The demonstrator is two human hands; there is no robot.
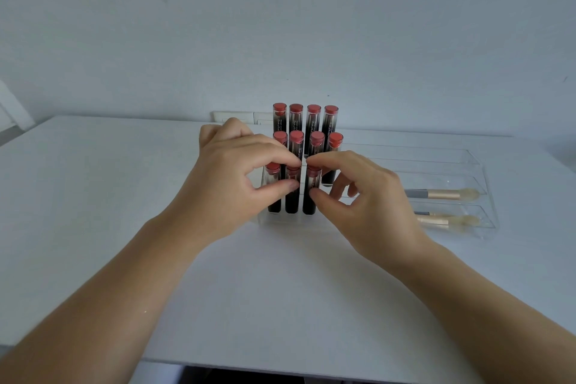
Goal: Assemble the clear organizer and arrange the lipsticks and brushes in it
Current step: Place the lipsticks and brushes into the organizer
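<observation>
White tabletop (124, 227) fills the lower half of the view, smooth and matte, with its near edge cutting across the bottom and a dark gap below it. Behind it rises a plain pale wall (280, 9), evenly lit, and a white socket plate (232, 117) sits on the wall just above the far edge of the table.

Near the middle of the table stands a clear lipstick holder (261, 218), its walls hard to make out against the white. Lipsticks (313, 121) with dark bodies and red caps stand upright in it in three stepped rows: four in the far row, four in the middle row, and three visible in the near row.

Both bare forearms reach in from the bottom corners. The left hand (230, 178) pinches the second lipstick (292, 196) of the near row between thumb and forefinger, close to its cap. The right hand (358, 196) pinches the third lipstick (309, 196) of that row the same way, thumb low and forefinger on top, its other fingers curled loosely beside it. The two forefinger tips almost meet above the row.

To the right of the holder, just beside it, lies a clear tray (486, 221) with long divided lanes. Two lanes hold brushes (448, 194) lying flat, with pale bristles pointing right; the far lanes look bare.
</observation>
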